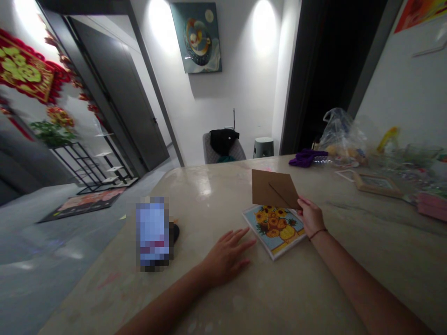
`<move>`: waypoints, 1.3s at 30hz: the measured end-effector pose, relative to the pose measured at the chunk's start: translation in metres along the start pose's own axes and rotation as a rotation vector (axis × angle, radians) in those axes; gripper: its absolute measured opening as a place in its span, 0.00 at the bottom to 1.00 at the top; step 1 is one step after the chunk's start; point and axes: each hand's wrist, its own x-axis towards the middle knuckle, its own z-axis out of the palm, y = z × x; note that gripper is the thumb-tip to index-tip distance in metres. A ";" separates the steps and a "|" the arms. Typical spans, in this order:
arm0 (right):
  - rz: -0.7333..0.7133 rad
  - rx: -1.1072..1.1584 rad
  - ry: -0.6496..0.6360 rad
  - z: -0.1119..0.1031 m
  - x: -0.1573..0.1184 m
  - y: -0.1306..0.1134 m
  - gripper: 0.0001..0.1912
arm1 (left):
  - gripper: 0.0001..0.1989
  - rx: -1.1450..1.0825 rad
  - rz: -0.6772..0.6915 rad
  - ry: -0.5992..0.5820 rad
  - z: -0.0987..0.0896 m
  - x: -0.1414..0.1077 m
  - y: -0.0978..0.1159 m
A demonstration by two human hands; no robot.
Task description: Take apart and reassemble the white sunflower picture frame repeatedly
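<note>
A brown board with a thin dark strip slanting across it is held up by my right hand, whose fingers pinch its lower right corner. Under and in front of the board, a sunflower picture with a white edge lies on the pale table, its far part covered by the board. My left hand is beside the picture's left edge, fingers spread, holding nothing. A wristband circles my right wrist.
A blurred-out screen stands on the table at left. Toward the back right are a purple cloth, a plastic bag, a wooden frame and a pink pack. A chair stands beyond the far edge.
</note>
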 end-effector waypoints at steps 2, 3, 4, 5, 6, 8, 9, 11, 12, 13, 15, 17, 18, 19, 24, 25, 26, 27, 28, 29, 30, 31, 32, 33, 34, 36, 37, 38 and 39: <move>-0.014 -0.063 -0.017 0.001 -0.001 0.002 0.27 | 0.26 -0.010 0.010 -0.029 0.000 0.002 0.005; -0.020 -0.087 -0.027 0.002 -0.001 0.003 0.27 | 0.26 -0.018 0.015 -0.037 0.001 0.004 0.008; -0.024 -0.100 -0.035 0.002 -0.003 0.005 0.27 | 0.26 -0.026 0.025 -0.043 0.002 0.005 0.011; -0.026 -0.102 -0.044 0.003 -0.004 0.006 0.27 | 0.26 -0.032 0.036 -0.045 0.002 0.006 0.013; -0.023 -0.095 -0.052 0.004 -0.005 0.008 0.27 | 0.26 -0.037 0.046 -0.050 0.003 0.007 0.016; -0.004 -0.058 -0.070 0.006 -0.008 0.010 0.25 | 0.25 -0.046 0.050 -0.052 0.005 0.007 0.019; 0.012 -0.031 -0.081 0.007 -0.009 0.011 0.24 | 0.24 -0.053 0.038 -0.044 0.006 0.008 0.019; 0.037 0.036 -0.104 0.009 -0.011 0.011 0.20 | 0.20 -0.068 -0.009 0.005 0.006 0.008 0.018; 0.047 0.070 -0.109 0.009 -0.012 0.010 0.19 | 0.18 -0.078 -0.044 0.045 0.006 0.008 0.016; 0.051 0.095 -0.109 0.009 -0.013 0.008 0.18 | 0.16 -0.090 -0.086 0.092 0.006 0.008 0.013; 0.043 0.102 -0.092 0.008 -0.015 0.005 0.19 | 0.14 -0.117 -0.185 0.191 0.005 0.007 0.006; 0.018 0.047 -0.065 0.006 -0.015 0.001 0.21 | 0.13 -0.137 -0.297 0.280 0.003 0.005 -0.004; 0.003 0.002 -0.053 0.005 -0.015 -0.001 0.23 | 0.12 -0.135 -0.344 0.311 0.001 0.003 -0.010; -0.010 -0.049 -0.043 0.003 -0.014 -0.002 0.24 | 0.11 -0.131 -0.382 0.337 -0.001 0.001 -0.015; -0.108 -0.268 0.013 -0.012 0.000 -0.004 0.27 | 0.17 -0.112 -0.425 0.315 -0.010 -0.016 -0.035; -0.149 -0.292 0.026 -0.015 0.004 -0.004 0.26 | 0.19 -0.106 -0.434 0.313 -0.011 -0.019 -0.037; -0.193 -0.311 0.038 -0.019 0.009 -0.005 0.25 | 0.20 -0.106 -0.460 0.324 -0.012 -0.022 -0.039; -0.235 -0.327 0.046 -0.022 0.013 -0.005 0.25 | 0.20 -0.108 -0.496 0.355 -0.012 -0.023 -0.041; -0.269 -0.341 0.051 -0.025 0.017 -0.005 0.24 | 0.19 -0.110 -0.527 0.392 -0.012 -0.024 -0.042; -0.290 -0.357 0.054 -0.027 0.020 -0.005 0.24 | 0.19 -0.104 -0.551 0.430 -0.011 -0.024 -0.043; -0.301 -0.373 0.054 -0.029 0.023 -0.004 0.23 | 0.18 -0.090 -0.561 0.461 -0.010 -0.024 -0.043; -0.304 -0.393 0.051 -0.031 0.025 -0.004 0.23 | 0.17 -0.066 -0.557 0.477 -0.009 -0.024 -0.043; -0.303 -0.420 0.039 -0.032 0.026 -0.003 0.23 | 0.17 -0.032 -0.543 0.476 -0.008 -0.023 -0.042; -0.302 -0.453 0.022 -0.032 0.027 -0.002 0.22 | 0.17 0.008 -0.532 0.464 -0.007 -0.023 -0.042; -0.303 -0.490 0.002 -0.033 0.028 -0.001 0.22 | 0.18 0.049 -0.526 0.444 -0.007 -0.022 -0.041; -0.308 -0.580 -0.046 -0.033 0.027 0.000 0.22 | 0.18 0.122 -0.537 0.407 -0.007 -0.022 -0.040; -0.310 -0.635 -0.069 -0.032 0.025 -0.001 0.22 | 0.19 0.150 -0.550 0.389 -0.007 -0.021 -0.040; -0.311 -0.694 -0.088 -0.031 0.024 -0.001 0.23 | 0.19 0.172 -0.565 0.371 -0.008 -0.021 -0.040; -0.315 -0.759 -0.104 -0.030 0.021 -0.003 0.23 | 0.19 0.190 -0.580 0.355 -0.008 -0.020 -0.041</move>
